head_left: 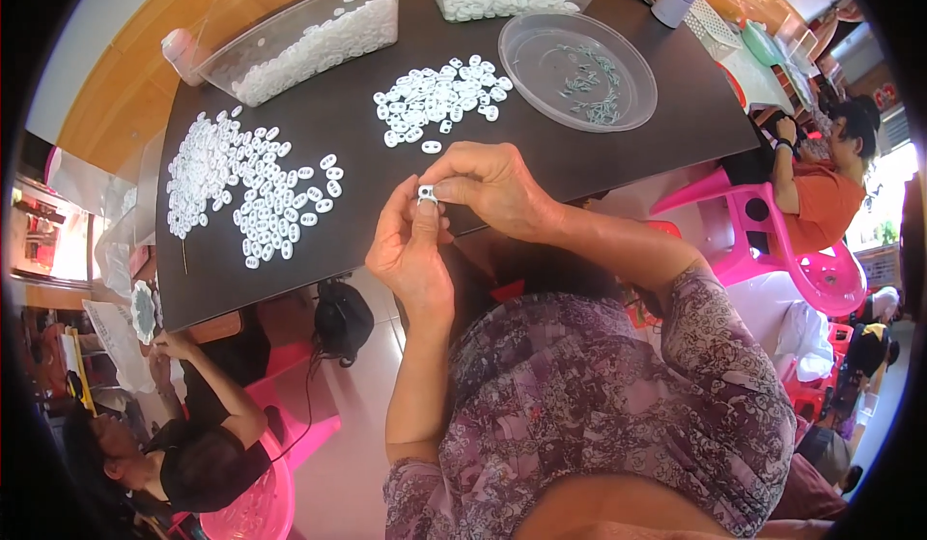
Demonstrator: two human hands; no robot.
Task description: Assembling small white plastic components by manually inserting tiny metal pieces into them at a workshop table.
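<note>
Between the fingertips of my left hand (415,260) is a small white plastic piece (426,193) with a dark hole in it, held just off the table's near edge. The thumb and fingers of my right hand (497,190) are pinched against its right side; whether they also grip a smaller part is hidden. Just beyond my hands lies a pile of white oval pieces (435,96), each with dark holes. A round clear tray (529,65) beyond my right hand contains thin grey-green bits (591,91), too small to name.
White oval pieces (280,202) spread over the dark table (357,154) at left. Two clear bins (319,18) of white pieces stand at the back. A lilac-lidded container (675,1) is at far right. People sit on both sides, one on a pink chair (744,212).
</note>
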